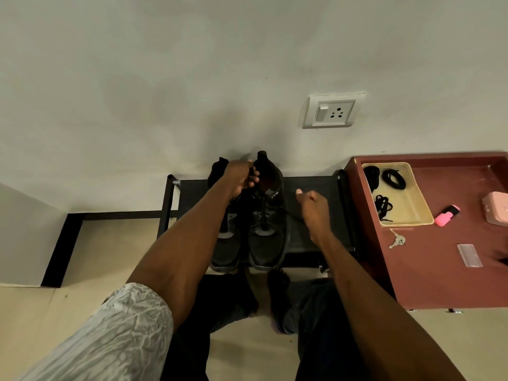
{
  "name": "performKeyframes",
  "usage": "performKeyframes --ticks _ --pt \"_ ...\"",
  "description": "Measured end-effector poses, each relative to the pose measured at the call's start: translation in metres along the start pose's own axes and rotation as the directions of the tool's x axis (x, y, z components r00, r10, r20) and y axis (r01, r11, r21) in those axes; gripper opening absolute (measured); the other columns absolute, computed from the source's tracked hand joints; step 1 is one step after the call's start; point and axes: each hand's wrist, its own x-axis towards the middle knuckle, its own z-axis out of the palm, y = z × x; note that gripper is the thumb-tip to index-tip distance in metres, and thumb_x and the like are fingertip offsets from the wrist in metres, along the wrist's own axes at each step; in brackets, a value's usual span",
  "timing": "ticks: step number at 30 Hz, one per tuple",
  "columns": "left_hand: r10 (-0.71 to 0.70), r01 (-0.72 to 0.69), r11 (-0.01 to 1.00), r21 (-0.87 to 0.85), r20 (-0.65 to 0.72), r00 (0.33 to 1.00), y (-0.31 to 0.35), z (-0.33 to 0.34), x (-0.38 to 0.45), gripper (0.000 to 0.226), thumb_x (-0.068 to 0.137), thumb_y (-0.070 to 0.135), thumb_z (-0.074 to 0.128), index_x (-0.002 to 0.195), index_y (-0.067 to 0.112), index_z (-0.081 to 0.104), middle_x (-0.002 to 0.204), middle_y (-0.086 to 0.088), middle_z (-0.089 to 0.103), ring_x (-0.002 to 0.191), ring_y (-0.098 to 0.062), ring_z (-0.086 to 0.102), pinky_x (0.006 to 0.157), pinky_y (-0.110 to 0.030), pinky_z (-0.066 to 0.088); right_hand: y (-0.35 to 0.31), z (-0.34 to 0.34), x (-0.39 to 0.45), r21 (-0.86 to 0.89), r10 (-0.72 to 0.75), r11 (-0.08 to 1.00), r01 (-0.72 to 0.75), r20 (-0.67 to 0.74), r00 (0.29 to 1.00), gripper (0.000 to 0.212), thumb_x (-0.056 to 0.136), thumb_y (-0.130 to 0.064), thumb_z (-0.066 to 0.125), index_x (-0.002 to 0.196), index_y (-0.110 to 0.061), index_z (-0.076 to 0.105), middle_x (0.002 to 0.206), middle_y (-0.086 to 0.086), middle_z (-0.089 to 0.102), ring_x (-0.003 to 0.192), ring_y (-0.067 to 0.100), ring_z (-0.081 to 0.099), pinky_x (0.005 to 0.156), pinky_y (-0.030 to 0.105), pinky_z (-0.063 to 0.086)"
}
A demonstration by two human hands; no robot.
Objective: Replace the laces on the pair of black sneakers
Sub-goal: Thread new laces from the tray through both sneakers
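Two black sneakers stand side by side on a low black rack, toes toward me. My left hand grips the collar of the right sneaker, near its heel. The left sneaker is partly hidden under my left forearm. My right hand is curled round a black lace that runs taut from the right sneaker's eyelets out to the right. Several coiled black laces lie in a beige tray on the red-brown table.
The red-brown table stands right of the rack and bears a pink highlighter, keys, a clear plastic packet and a pink case. A wall socket sits above. My bare feet stand on the floor.
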Motion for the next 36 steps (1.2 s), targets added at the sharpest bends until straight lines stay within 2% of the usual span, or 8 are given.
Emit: performKeyframes --ticks 4,6,8,12,16,21,28,36 --pt "0.114 -0.121 0.980 0.161 0.050 0.992 -0.003 0.009 -0.004 0.028 0.105 0.024 0.048 0.085 0.005 0.055 0.074 -0.010 0.065 0.045 -0.014 0.054 0.040 -0.023 0.042 -0.006 0.022 -0.014 -0.317 -0.146 0.929 0.191 0.158 0.976 0.050 0.091 -0.056 0.062 0.066 -0.017 0.044 0.065 0.002 0.050 0.062 0.018 0.048 0.059 0.033 0.038" --pt "0.125 -0.131 0.985 0.109 0.063 0.990 -0.005 0.010 -0.005 0.028 0.105 0.023 0.050 0.086 0.002 0.056 0.074 -0.014 0.064 0.049 -0.016 0.060 0.044 -0.025 0.048 -0.006 0.037 -0.019 -0.531 -0.116 0.814 0.236 0.248 0.962 0.044 0.087 -0.061 0.062 0.093 -0.017 0.061 0.089 0.006 0.066 0.084 0.027 0.063 0.072 0.037 0.049" --pt "0.134 -0.144 0.987 0.072 0.128 0.983 -0.005 0.008 -0.007 0.024 0.102 0.020 0.056 0.093 -0.003 0.057 0.075 -0.017 0.062 0.056 -0.018 0.065 0.052 -0.026 0.056 -0.003 0.046 -0.023 -0.668 -0.099 0.690 0.278 0.293 0.951 0.053 0.089 -0.051 0.064 0.123 -0.011 0.056 0.115 0.014 0.064 0.106 0.036 0.062 0.086 0.041 0.050" --pt "0.146 -0.152 0.988 0.018 0.183 0.972 -0.003 0.001 -0.009 0.014 0.101 0.008 0.055 0.098 -0.005 0.058 0.079 -0.017 0.064 0.057 -0.013 0.067 0.055 -0.023 0.057 -0.002 0.044 -0.023 -0.597 -0.178 0.736 0.318 0.284 0.942 0.024 0.100 -0.028 0.054 0.104 -0.008 0.064 0.104 0.014 0.067 0.097 0.035 0.063 0.075 0.036 0.045" --pt "0.015 0.004 0.985 -0.172 0.108 0.994 -0.002 0.004 -0.007 0.027 0.107 0.010 0.039 0.087 0.002 0.056 0.084 -0.016 0.066 0.065 -0.015 0.067 0.047 -0.019 0.051 -0.003 0.036 -0.019 -0.380 -0.108 0.901 0.210 0.273 0.956 0.030 0.103 -0.024 0.048 0.076 -0.013 0.053 0.075 0.006 0.060 0.074 0.027 0.059 0.064 0.034 0.043" --pt "-0.050 0.051 0.993 -0.107 0.014 0.999 -0.004 0.015 -0.003 0.031 0.108 0.015 0.034 0.082 0.008 0.050 0.071 -0.006 0.051 0.052 -0.012 0.043 0.035 -0.019 0.032 0.005 0.024 -0.024 -0.702 -0.186 0.608 0.370 0.327 0.926 0.026 0.106 -0.027 0.039 0.092 -0.011 0.054 0.099 0.019 0.067 0.092 0.040 0.062 0.070 0.036 0.038" --pt "-0.027 0.033 0.995 0.096 -0.060 0.998 -0.007 0.019 0.008 0.036 0.105 0.013 0.036 0.071 0.014 0.047 0.065 -0.002 0.047 0.045 -0.012 0.034 0.032 -0.014 0.020 0.029 0.006 -0.022 -0.804 -0.377 0.137 0.578 0.497 0.781 0.032 0.109 -0.028 0.027 0.120 -0.011 0.052 0.094 0.014 0.072 0.084 0.038 0.069 0.063 0.038 0.045" --pt "0.013 -0.002 0.988 0.155 -0.075 0.997 -0.008 0.015 0.017 0.037 0.104 0.010 0.043 0.068 0.012 0.050 0.066 -0.003 0.049 0.029 -0.003 0.039 0.034 -0.015 0.028 0.035 -0.011 -0.013 -0.797 -0.334 0.051 0.602 0.554 0.762 0.029 0.109 -0.027 0.028 0.125 -0.013 0.048 0.088 0.008 0.072 0.076 0.031 0.069 0.060 0.036 0.045"
